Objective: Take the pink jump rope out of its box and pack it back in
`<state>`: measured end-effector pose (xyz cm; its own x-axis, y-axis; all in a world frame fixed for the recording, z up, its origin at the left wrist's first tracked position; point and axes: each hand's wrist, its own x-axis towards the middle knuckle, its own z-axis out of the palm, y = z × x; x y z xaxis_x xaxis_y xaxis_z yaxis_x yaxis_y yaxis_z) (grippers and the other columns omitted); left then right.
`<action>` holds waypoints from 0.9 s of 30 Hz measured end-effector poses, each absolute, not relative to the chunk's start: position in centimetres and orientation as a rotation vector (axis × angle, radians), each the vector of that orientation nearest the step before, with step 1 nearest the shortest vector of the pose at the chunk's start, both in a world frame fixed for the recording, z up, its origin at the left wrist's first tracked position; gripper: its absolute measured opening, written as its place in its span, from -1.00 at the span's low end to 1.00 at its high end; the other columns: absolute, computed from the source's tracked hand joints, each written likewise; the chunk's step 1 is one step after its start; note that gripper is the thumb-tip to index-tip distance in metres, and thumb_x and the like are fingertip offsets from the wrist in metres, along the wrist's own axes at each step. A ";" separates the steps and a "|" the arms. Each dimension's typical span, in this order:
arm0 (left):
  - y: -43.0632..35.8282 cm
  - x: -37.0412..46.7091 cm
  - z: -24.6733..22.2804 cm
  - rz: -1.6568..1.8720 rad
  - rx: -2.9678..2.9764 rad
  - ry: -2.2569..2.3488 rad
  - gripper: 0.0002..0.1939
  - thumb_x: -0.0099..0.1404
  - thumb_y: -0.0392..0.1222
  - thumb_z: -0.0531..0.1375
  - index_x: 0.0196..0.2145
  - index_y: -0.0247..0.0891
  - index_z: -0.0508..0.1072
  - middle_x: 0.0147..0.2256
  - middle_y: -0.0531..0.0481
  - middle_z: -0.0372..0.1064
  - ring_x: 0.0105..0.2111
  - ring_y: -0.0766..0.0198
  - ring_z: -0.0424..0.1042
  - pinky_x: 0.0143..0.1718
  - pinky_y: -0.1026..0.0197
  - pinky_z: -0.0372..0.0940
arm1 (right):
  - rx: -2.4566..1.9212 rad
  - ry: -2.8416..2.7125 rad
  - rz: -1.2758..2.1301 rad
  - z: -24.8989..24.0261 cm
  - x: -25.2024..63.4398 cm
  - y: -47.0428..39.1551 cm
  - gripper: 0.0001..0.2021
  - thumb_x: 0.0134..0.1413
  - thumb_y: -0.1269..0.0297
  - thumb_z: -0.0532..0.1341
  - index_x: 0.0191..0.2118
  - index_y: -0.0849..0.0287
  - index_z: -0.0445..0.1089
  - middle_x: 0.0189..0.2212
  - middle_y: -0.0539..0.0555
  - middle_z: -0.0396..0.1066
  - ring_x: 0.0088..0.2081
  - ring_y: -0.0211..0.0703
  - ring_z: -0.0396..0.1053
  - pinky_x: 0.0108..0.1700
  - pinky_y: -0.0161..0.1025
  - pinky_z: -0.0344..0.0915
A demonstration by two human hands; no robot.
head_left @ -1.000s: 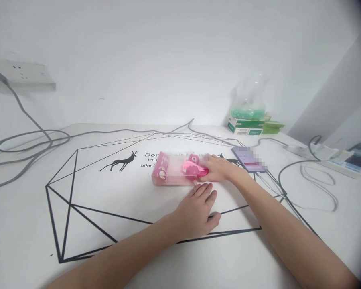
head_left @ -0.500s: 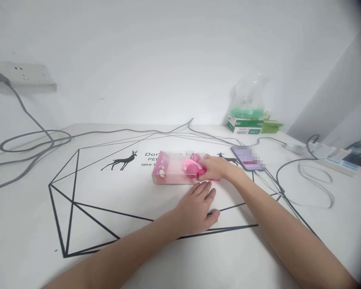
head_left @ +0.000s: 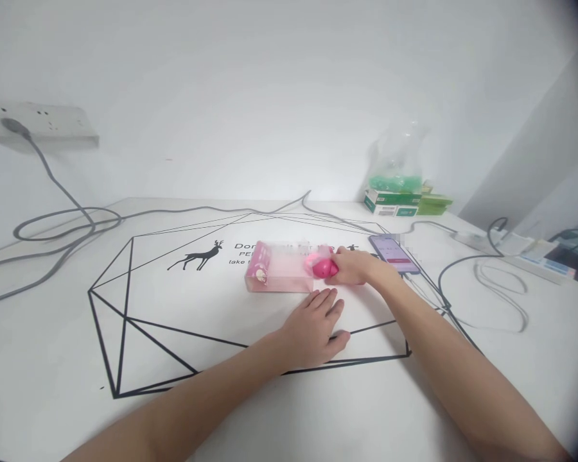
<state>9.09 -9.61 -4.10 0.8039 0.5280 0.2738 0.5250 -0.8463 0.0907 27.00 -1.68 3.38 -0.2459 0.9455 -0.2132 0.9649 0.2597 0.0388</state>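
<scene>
A clear box with pink printed ends [head_left: 284, 273] lies on its side on the white patterned table [head_left: 183, 321]. At its right end is a bright pink rounded object [head_left: 324, 265], and my right hand [head_left: 349, 266] has its fingers closed on this object from the right. Part of the pink object's left side looks blurred near the box opening. My left hand [head_left: 313, 330] rests palm down just in front of the box, fingers spread, holding nothing.
Right of my right hand lies a phone [head_left: 394, 254] with a cable. Green and white boxes [head_left: 392, 201] under a plastic bag [head_left: 395, 160] stand at the back right. Grey cables [head_left: 67, 244] loop at the left; a power strip [head_left: 481, 241] sits far right.
My right hand has moved slightly right with the pink object, which now sits at the box's right end rather than further inside. My left hand has stayed nearly still.
</scene>
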 end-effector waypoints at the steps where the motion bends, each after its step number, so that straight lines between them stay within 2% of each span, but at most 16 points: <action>1: -9.6 9.1 -4.2 0.456 2.973 0.869 -0.42 0.43 0.01 -0.05 0.23 -0.46 0.21 0.27 -0.34 0.10 0.29 -0.04 0.06 0.31 -0.02 -0.07 | 1.806 2.325 -0.164 3.5 27.2 -1.7 -0.42 -0.03 -0.15 0.17 0.04 0.12 0.36 -0.02 0.28 0.32 -0.11 0.24 0.43 -0.13 -0.01 0.30; 5: -9.7 9.1 -4.4 0.483 2.967 0.878 -0.42 0.43 0.03 -0.05 0.24 -0.43 0.20 0.27 -0.32 0.09 0.30 -0.03 0.05 0.31 -0.03 -0.07 | 1.852 2.315 -0.242 4.3 28.1 -1.9 -0.46 0.04 -0.16 0.10 0.00 0.11 0.36 -0.01 0.28 0.32 -0.14 0.21 0.44 -0.16 -0.03 0.29; 11: -9.7 9.0 -4.1 0.501 2.940 0.866 -0.44 0.44 0.04 -0.05 0.24 -0.39 0.19 0.28 -0.33 0.07 0.31 -0.04 0.02 0.29 -0.05 -0.03 | 1.936 2.395 -0.345 6.2 29.2 -2.7 -0.61 0.02 -0.09 0.14 -0.16 0.10 0.39 -0.11 0.23 0.37 -0.27 0.10 0.44 -0.32 -0.12 0.29; 16: -10.2 8.8 -3.2 0.507 2.943 0.805 -0.51 0.44 0.00 -0.03 0.23 -0.24 0.21 0.33 -0.22 -0.03 0.33 -0.07 -0.04 0.27 -0.12 0.00 | 1.980 2.424 -0.417 7.9 29.2 -3.7 -0.71 0.01 -0.02 0.15 -0.28 0.10 0.37 -0.17 0.18 0.39 -0.36 0.00 0.41 -0.39 -0.14 0.26; 21: -12.4 8.1 -1.9 0.485 2.996 0.701 -0.56 0.40 -0.03 0.04 0.17 -0.19 0.29 0.31 -0.14 0.06 0.27 -0.07 0.10 0.19 -0.09 0.15 | 1.953 2.461 -0.392 9.1 28.7 -4.8 -0.72 0.01 0.02 0.15 -0.27 0.11 0.34 -0.15 0.17 0.36 -0.35 -0.02 0.39 -0.36 -0.14 0.25; 24: -13.3 6.9 -0.3 0.528 2.992 0.596 -0.65 0.36 -0.12 0.08 0.06 -0.18 0.37 0.24 -0.14 0.19 0.15 0.05 0.30 0.12 0.01 0.26 | 1.954 2.500 -0.351 9.7 28.6 -5.2 -0.74 0.01 0.03 0.14 -0.28 0.09 0.33 -0.13 0.14 0.33 -0.36 -0.05 0.38 -0.36 -0.15 0.25; 27: -12.6 5.7 2.4 0.906 2.837 0.705 -0.72 0.36 -0.20 0.06 -0.02 -0.16 0.41 0.07 -0.09 0.39 0.02 0.13 0.42 0.03 0.04 0.33 | 1.935 2.595 -0.355 10.2 28.2 -5.7 -0.78 0.01 0.06 0.15 -0.32 0.10 0.31 -0.18 0.11 0.33 -0.35 -0.07 0.37 -0.36 -0.18 0.24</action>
<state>5.67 -12.62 2.45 0.7192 0.4503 0.5292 0.4023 -0.8908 0.2112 28.20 -5.74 10.23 -0.2894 0.9565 -0.0381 0.9315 0.2722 -0.2413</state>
